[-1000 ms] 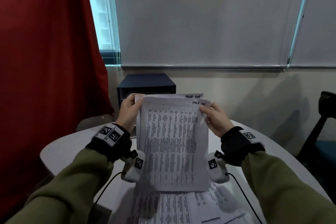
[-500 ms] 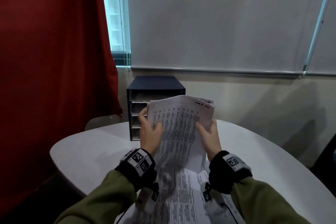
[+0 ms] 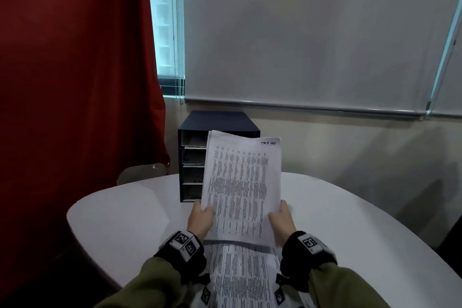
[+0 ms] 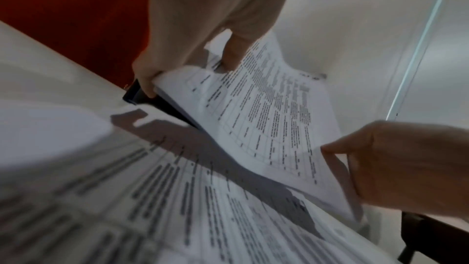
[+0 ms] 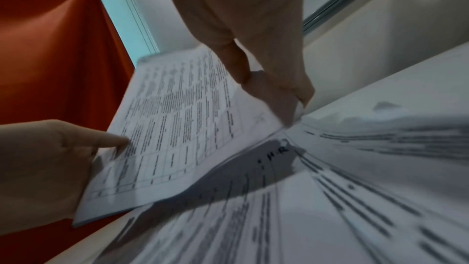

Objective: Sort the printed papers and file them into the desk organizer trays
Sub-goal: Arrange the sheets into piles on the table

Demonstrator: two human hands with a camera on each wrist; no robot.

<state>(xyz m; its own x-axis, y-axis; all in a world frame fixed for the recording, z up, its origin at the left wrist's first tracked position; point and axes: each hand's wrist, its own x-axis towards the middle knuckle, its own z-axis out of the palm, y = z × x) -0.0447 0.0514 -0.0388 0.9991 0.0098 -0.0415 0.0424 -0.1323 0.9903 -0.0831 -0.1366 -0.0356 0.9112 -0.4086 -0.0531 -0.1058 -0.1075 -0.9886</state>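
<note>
White table [image 3: 140, 210] is bearing the desk organizer [image 3: 191, 157]; left hand [image 3: 200, 220] and right hand [image 3: 281, 222] are pinching the paper sheaf [image 3: 241, 182], its long axis aiming straight ahead at those trays

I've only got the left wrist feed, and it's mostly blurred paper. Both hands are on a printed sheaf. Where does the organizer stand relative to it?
Observer: In the head view the dark organizer stands on the white table right behind the held sheaf, which hides its right part.
Operator: How many trays show?
Observer: Four open slots, stacked and facing the person. The top one bears a label strip that I cannot read.
Operator: Anything marked on the loose sheets below?
Observer: The right wrist view shows handwriting on the loose sheets on the table, in the sheaf's shadow. It is illegible.
</note>
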